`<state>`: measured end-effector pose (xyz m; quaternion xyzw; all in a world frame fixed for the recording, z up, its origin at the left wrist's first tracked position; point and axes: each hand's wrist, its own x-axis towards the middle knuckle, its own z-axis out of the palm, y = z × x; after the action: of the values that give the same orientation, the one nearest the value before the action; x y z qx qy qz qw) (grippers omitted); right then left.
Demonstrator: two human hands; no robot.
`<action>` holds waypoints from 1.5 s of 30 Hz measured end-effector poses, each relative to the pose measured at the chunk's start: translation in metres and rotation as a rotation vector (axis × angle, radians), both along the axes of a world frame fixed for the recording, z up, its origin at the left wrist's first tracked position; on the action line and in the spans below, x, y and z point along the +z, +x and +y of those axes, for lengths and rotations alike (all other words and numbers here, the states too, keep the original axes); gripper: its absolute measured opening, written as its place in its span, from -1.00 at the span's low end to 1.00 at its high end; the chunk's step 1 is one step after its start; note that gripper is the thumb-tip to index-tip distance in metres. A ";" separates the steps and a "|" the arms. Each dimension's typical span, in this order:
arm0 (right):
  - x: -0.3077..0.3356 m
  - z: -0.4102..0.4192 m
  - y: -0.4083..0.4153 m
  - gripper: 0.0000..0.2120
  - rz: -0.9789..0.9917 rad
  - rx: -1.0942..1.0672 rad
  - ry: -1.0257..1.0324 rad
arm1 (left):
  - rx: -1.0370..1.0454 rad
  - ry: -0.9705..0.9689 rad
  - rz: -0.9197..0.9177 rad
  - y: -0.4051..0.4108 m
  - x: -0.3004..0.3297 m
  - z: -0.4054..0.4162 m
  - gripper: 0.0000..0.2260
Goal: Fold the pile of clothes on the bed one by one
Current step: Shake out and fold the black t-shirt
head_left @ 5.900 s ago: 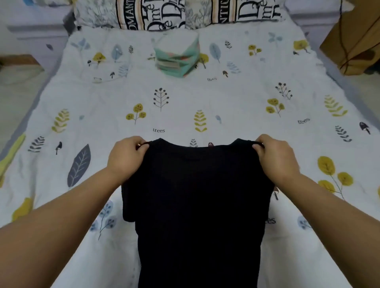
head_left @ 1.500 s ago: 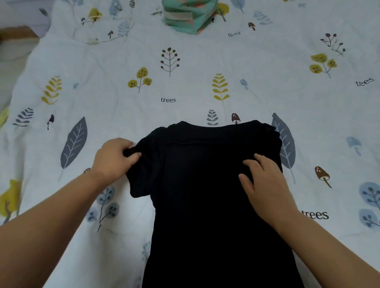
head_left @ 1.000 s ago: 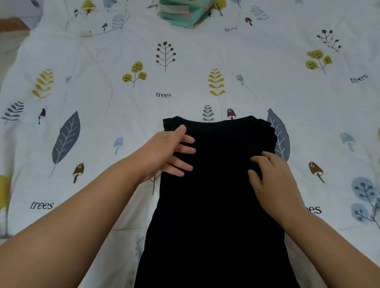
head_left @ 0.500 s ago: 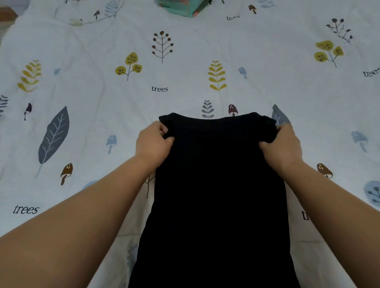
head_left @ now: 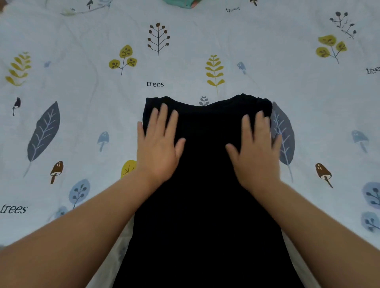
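Head view of a bed covered by a pale sheet printed with leaves, mushrooms and the word "trees". A black garment, apparently a top with a scooped neckline at its far edge, lies flat at the centre of the bed and runs off the near edge of the view. No sleeves show at its sides, so they appear to be tucked in already, leaving a long narrow panel. The left hand lies palm-down on the far left part of the garment, its fingers straight and spread, grasping nothing; the right hand does likewise on the far right part, released and flat. Both seem to be smoothing the cloth. Judged stage: side folds done, lengthwise fold still to come. At the far edge, a teal fabric item is just visible; whether it is folded cannot be told. No containers are in view.
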<state>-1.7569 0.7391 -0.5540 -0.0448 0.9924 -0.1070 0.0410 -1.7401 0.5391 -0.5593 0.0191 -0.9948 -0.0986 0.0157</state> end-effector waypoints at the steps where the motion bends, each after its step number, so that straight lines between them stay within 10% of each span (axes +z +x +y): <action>1: -0.007 0.000 0.007 -0.33 -0.072 0.063 0.068 | -0.050 -0.059 -0.117 0.007 -0.005 0.002 -0.45; 7: -0.009 0.001 0.006 -0.37 -0.269 0.133 0.132 | -0.085 -0.193 -0.516 0.008 -0.006 0.007 -0.42; 15: 0.049 0.022 0.062 -0.58 -0.089 0.002 -0.254 | 0.064 0.190 -0.168 0.069 0.043 0.015 -0.56; 31: 0.068 0.094 0.249 -0.64 -0.676 -0.362 -0.095 | 0.507 0.397 -0.590 0.257 0.064 0.005 -0.75; 45: 0.116 0.025 0.285 -0.91 -0.540 0.113 -0.021 | 0.057 0.267 -0.610 0.292 0.105 0.062 -0.78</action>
<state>-1.4715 0.7643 -0.4379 -0.0702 0.9404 -0.1227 0.3093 -1.4478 0.6007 -0.4541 0.0776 -0.9310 -0.2173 -0.2829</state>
